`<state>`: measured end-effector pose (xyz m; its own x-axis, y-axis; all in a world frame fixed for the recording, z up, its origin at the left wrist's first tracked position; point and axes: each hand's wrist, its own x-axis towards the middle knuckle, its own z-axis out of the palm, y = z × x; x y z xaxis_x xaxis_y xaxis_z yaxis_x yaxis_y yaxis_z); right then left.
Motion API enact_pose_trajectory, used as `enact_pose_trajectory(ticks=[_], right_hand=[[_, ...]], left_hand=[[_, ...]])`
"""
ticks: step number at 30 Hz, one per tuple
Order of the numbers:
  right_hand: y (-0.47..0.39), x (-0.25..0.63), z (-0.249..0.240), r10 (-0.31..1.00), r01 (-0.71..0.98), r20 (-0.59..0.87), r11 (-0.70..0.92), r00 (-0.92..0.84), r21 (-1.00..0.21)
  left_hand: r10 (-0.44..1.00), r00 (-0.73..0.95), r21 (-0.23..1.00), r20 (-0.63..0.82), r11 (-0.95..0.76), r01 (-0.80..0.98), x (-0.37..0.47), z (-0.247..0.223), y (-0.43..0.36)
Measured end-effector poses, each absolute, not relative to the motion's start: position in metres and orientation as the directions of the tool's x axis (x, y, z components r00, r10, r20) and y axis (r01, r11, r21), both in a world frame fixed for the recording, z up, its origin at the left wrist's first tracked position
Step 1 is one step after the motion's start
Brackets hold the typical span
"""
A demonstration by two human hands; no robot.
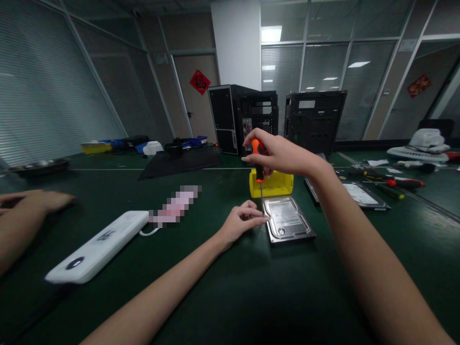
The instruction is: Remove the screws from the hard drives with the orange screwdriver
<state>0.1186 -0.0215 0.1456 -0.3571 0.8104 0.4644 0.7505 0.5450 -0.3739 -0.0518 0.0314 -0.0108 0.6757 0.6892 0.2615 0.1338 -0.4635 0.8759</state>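
My right hand (271,153) is closed round the orange and black handle of a screwdriver (257,160), held upright. Its shaft points down to the left edge of a silver hard drive (286,219) lying flat on the green table. At that edge my left hand (246,219) has thumb and fingers pinched together beside the screwdriver's tip; whatever they hold is too small to make out. Just behind the drive is a yellow bin (271,184), partly hidden by the screwdriver and my right hand.
A white power bank (100,247) with a cable lies left, near another person's hand (46,201). Two black computer cases (223,120) stand at the back. More drives (362,195) and red-handled pliers (406,183) lie right. A black mat (181,162) is back left.
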Motion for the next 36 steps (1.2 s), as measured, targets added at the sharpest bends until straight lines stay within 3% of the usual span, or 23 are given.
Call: enact_pose_trajectory(ticks=[15, 27, 36], right_hand=[[-0.0216, 0.1184, 0.1458, 0.818, 0.765, 0.455, 0.531, -0.352, -0.363], [-0.0225, 0.1177, 0.1463, 0.857, 0.702, 0.335, 0.513, -0.391, -0.494], [-0.0213, 0.1165, 0.145, 0.864, 0.729, 0.306, 0.503, -0.401, -0.465]], left_hand=[[0.701, 0.67, 0.88, 0.245, -0.451, 0.149, -0.0524, -0.0106, 0.0319], [0.687, 0.683, 0.878, 0.25, -0.457, 0.139, -0.0528, -0.0101, 0.0313], [0.705, 0.638, 0.89, 0.311, -0.451, 0.064, -0.0535, -0.0119, 0.0336]])
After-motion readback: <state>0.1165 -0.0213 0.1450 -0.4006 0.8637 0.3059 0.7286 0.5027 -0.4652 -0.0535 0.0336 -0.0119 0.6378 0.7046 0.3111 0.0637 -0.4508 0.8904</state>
